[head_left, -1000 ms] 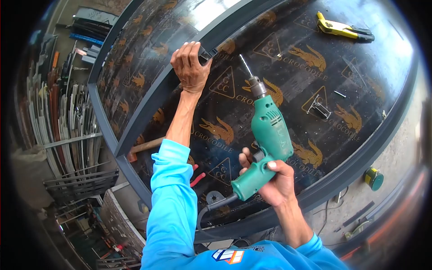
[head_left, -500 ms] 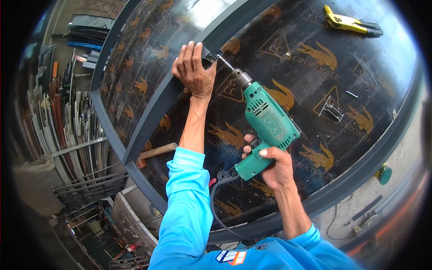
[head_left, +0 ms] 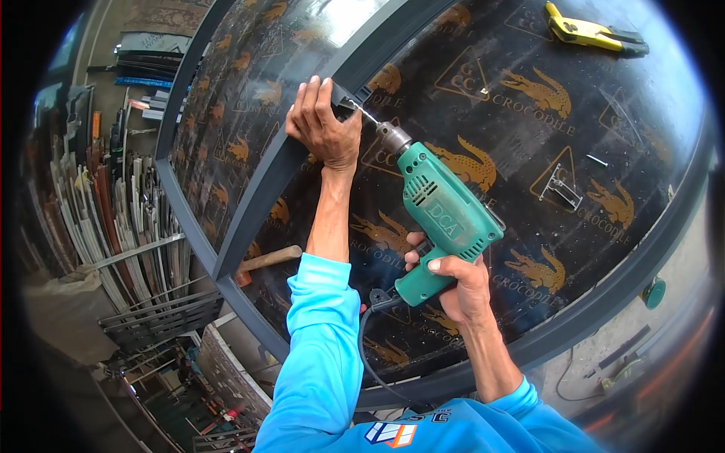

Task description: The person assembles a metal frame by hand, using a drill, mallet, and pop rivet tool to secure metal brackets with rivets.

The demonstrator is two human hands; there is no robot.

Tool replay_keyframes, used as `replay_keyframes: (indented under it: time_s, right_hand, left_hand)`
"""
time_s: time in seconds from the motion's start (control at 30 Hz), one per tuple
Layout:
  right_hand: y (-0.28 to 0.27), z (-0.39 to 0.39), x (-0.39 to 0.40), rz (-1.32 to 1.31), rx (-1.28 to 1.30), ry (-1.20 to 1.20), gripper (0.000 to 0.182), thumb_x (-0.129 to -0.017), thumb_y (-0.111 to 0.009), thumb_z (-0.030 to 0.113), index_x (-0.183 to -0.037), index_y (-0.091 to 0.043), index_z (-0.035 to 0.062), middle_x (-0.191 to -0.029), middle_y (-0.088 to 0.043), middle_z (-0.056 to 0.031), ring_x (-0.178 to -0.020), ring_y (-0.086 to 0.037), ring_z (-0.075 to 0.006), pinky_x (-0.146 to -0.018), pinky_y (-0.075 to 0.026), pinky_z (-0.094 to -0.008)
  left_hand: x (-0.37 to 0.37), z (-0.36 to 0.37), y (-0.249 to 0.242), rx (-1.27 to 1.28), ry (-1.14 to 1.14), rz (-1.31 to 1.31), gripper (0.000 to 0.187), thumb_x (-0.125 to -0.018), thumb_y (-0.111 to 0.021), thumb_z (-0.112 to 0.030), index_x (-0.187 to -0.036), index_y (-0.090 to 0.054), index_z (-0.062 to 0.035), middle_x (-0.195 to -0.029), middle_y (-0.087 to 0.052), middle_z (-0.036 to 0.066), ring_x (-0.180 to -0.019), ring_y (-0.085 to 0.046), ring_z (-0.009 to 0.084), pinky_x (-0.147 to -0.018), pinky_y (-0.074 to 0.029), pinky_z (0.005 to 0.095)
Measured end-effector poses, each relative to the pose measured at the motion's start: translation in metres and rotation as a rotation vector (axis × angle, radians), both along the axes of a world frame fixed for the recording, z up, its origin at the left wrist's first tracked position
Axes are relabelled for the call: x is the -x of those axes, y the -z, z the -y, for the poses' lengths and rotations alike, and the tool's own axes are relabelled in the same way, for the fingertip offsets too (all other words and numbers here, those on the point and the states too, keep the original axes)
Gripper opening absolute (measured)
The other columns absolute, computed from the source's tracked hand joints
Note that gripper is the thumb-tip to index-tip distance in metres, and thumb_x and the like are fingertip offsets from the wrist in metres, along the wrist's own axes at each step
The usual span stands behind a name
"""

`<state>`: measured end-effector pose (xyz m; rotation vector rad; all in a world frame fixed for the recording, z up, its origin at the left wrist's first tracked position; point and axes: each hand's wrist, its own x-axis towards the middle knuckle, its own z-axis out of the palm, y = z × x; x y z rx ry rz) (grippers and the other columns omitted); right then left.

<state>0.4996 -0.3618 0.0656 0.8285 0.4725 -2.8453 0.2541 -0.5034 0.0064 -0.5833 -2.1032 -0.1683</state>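
My right hand point(head_left: 464, 287) grips a green corded power drill point(head_left: 449, 200), with its fingers at the trigger and its thumb over the handle. A slim drill bit point(head_left: 368, 114) points up and left from the chuck, its tip at a small dark piece point(head_left: 342, 98) beside my left hand. My left hand point(head_left: 326, 130) is closed over a dark grey metal bar point(head_left: 260, 185) of the frame and steadies that small piece, fingers over the top and thumb near the bit. The palm side of this hand is hidden.
The frame surrounds a dark crocodile-printed board point(head_left: 377, 264). A yellow hand tool point(head_left: 593, 32), a small metal bracket point(head_left: 560, 189) and a screw point(head_left: 596, 160) lie on it. A wooden-handled hammer point(head_left: 272, 258) rests at left. Stacked metal lengths point(head_left: 113, 200) stand beyond the frame.
The drill has shifted a little left, bringing its bit tip closer in beside my left hand. My left hand keeps its place on the bar. The view has shifted slightly.
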Motion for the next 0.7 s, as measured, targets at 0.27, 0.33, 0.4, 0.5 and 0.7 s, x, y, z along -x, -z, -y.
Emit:
replay_keyframes:
  time_s: [0.27,0.33,0.4,0.5,0.7]
  right_hand:
    - [0.002,0.002,-0.001,-0.051,0.004,0.000,0.063,-0.068,-0.062,0.002,-0.128,-0.046,-0.0064,-0.105,-0.062,-0.0198,-0.087,-0.066,-0.0256,-0.076,-0.060,-0.0436]
    - [0.001,0.003,-0.001,-0.047,0.013,-0.006,0.062,-0.068,-0.062,0.002,-0.128,-0.047,-0.0062,-0.105,-0.062,-0.0196,-0.087,-0.066,-0.0254,-0.076,-0.060,-0.0436]
    - [0.001,0.002,0.000,-0.043,0.018,-0.009,0.062,-0.068,-0.062,0.002,-0.128,-0.047,-0.0061,-0.105,-0.062,-0.0194,-0.088,-0.066,-0.0253,-0.076,-0.059,-0.0436]
    - [0.003,0.003,0.003,-0.052,0.003,0.001,0.061,-0.068,-0.062,0.002,-0.127,-0.048,-0.0059,-0.105,-0.062,-0.0192,-0.088,-0.066,-0.0252,-0.076,-0.059,-0.0432]
    - [-0.003,0.006,0.012,-0.042,0.033,-0.018,0.061,-0.068,-0.062,0.002,-0.127,-0.049,-0.0055,-0.106,-0.063,-0.0190,-0.089,-0.067,-0.0253,-0.078,-0.058,-0.0427]
  left_hand:
    - [0.002,0.000,0.000,0.003,0.000,-0.017,0.068,-0.061,-0.089,-0.027,-0.118,-0.053,-0.0158,-0.121,-0.059,0.000,-0.120,-0.051,0.0208,-0.101,-0.030,0.0401]
    - [0.002,-0.001,-0.001,-0.006,0.009,-0.028,0.069,-0.061,-0.089,-0.027,-0.118,-0.052,-0.0153,-0.122,-0.059,0.001,-0.120,-0.051,0.0214,-0.100,-0.031,0.0402]
    - [0.001,-0.002,-0.001,-0.004,0.010,-0.020,0.066,-0.062,-0.087,-0.025,-0.118,-0.053,-0.0157,-0.121,-0.058,0.001,-0.121,-0.051,0.0203,-0.100,-0.031,0.0399]
    - [0.001,0.001,-0.001,0.021,-0.007,-0.016,0.067,-0.062,-0.087,-0.025,-0.118,-0.052,-0.0155,-0.122,-0.058,0.001,-0.121,-0.050,0.0206,-0.100,-0.031,0.0403]
    - [-0.001,0.004,0.000,0.035,0.002,-0.012,0.062,-0.065,-0.081,-0.020,-0.119,-0.052,-0.0163,-0.123,-0.057,0.000,-0.123,-0.049,0.0188,-0.102,-0.031,0.0391]
